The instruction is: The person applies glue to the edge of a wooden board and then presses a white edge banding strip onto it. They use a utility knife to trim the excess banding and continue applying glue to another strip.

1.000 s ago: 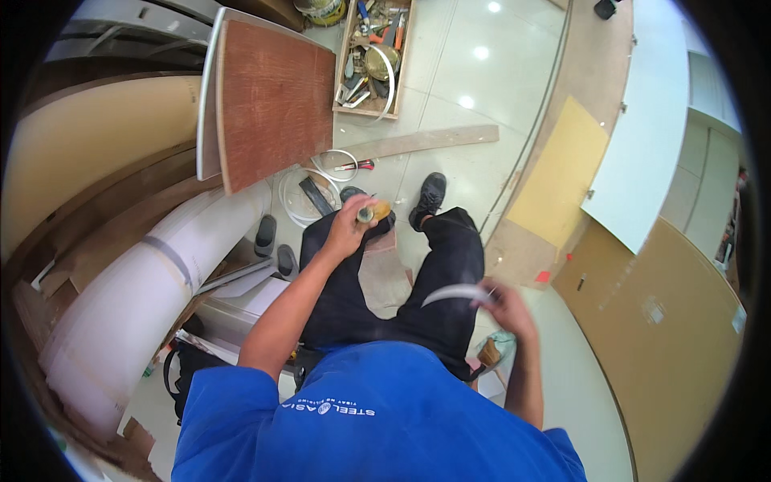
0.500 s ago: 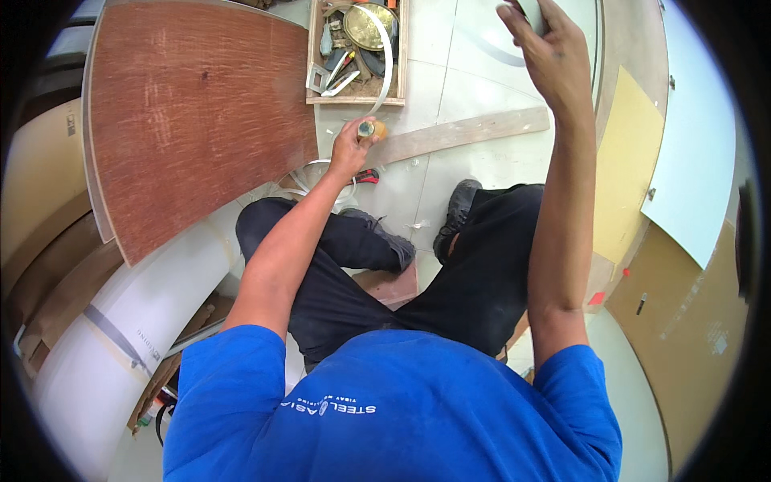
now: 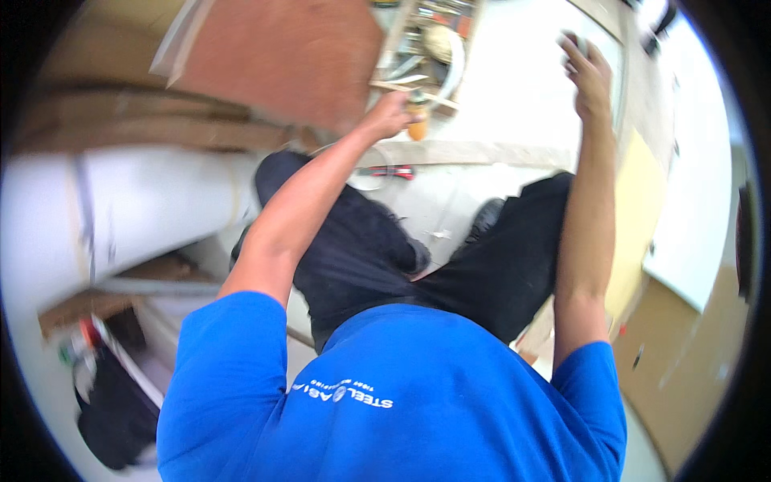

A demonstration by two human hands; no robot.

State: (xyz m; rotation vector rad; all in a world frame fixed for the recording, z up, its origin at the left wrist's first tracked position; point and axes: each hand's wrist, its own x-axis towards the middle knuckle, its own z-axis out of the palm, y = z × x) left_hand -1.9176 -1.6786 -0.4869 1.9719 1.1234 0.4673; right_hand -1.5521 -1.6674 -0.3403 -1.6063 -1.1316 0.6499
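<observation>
My left hand point(image 3: 389, 117) is closed round a small amber bottle point(image 3: 417, 129) with a dark top, just in front of an open wooden toolbox point(image 3: 444, 104). A thin white strip point(image 3: 454, 79) curves over the toolbox toward this hand; whether the fingers touch it, I cannot tell. My right hand point(image 3: 593, 83) is raised at the far right, its fingers bent and blurred around something greyish that I cannot make out. Below the left hand a red and black utility knife point(image 3: 393, 172) lies on the floor, close to loops of white strip.
A reddish-brown board point(image 3: 281, 60) lies at the far left. Past my knees a long wooden plank point(image 3: 490, 153) crosses the pale floor. A large white roll point(image 3: 152, 205) stands left; a yellow sheet point(image 3: 638, 217) and a white panel point(image 3: 703, 193) are at the right.
The view has turned and blurred, so the board and toolbox appear shifted. My left hand still grips the bottle, now tilted with more of its amber side showing. My right hand stays raised.
</observation>
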